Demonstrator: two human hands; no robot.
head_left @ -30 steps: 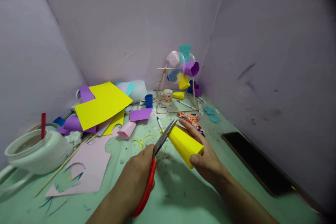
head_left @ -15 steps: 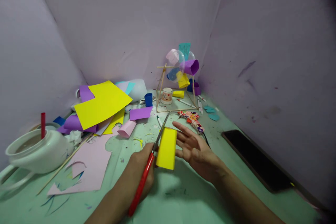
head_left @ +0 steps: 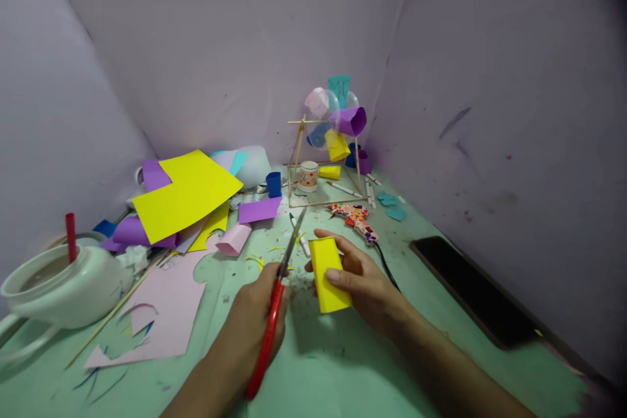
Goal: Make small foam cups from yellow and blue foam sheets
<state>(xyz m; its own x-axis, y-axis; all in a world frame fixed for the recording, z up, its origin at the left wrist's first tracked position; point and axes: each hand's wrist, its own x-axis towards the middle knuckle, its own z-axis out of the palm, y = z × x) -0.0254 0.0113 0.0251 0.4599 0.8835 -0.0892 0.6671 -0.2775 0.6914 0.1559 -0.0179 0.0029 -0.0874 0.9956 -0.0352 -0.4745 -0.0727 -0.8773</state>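
My left hand [head_left: 257, 310] is closed around red-handled scissors [head_left: 267, 339], their blades pointing up and away from me with the edges together. In my right hand [head_left: 365, 287] is a folded yellow paper tube [head_left: 329, 274], pinched with the thumb across its front and the fingers behind. The tube is tilted slightly and sits just right of the scissors, apart from them. Beyond it, a stick frame [head_left: 328, 202] carries a wheel of clear discs [head_left: 323, 121] with coloured paper cups around it, including a yellow cup [head_left: 337, 145] and a purple cup [head_left: 350, 121].
Yellow sheets [head_left: 189, 192], a cut pink sheet [head_left: 166, 313] and a pink paper tube [head_left: 234, 240] lie left. A white pot [head_left: 93, 294] stands far left. A patterned glue gun [head_left: 360, 222] with a cord and a dark phone [head_left: 470, 287] lie right. Several markers [head_left: 345, 189] lie near the frame.
The yellow paper tube has passed from beside my left hand into my right hand, whose outstretched fingers have closed on it. The scissors stay in my left hand. The view has shifted slightly.
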